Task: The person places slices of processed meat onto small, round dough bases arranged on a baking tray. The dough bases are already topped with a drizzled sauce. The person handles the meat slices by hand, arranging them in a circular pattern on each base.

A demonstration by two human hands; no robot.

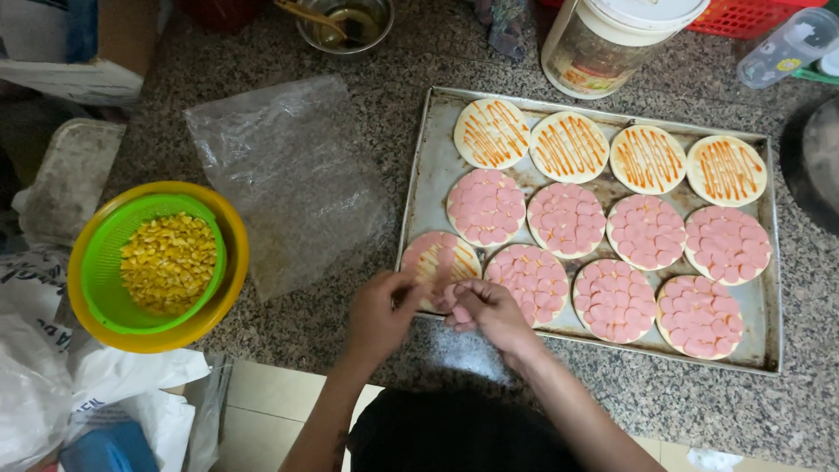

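A speckled grey granite counter [367,341] fills the view, with pale floor tiles showing below its near edge. On it lies a scuffed rectangular metal tray [765,345] holding twelve small round dough bases. The nearest left base [440,259], at the tray's front left corner, is only partly covered with thin pink sausage slices over orange sauce lines. Both hands meet just over its near edge: the left hand [380,313] is loosely curled with thumb and fingers pinched together, and the right hand [483,310] is half closed around a few pink sausage slices [459,301]. Seven bases beside and behind it are fully tiled with slices; the four in the back row [612,154] carry only orange zigzag sauce. Left of the tray lies a crinkled clear plastic sheet [288,175]. Further left, a green perforated strainer of yellow corn kernels [168,262] sits inside a yellow bowl [229,288]. Behind the tray stands a round white-lidded tub [612,39] with a brownish label band, beside a red basket [752,16].
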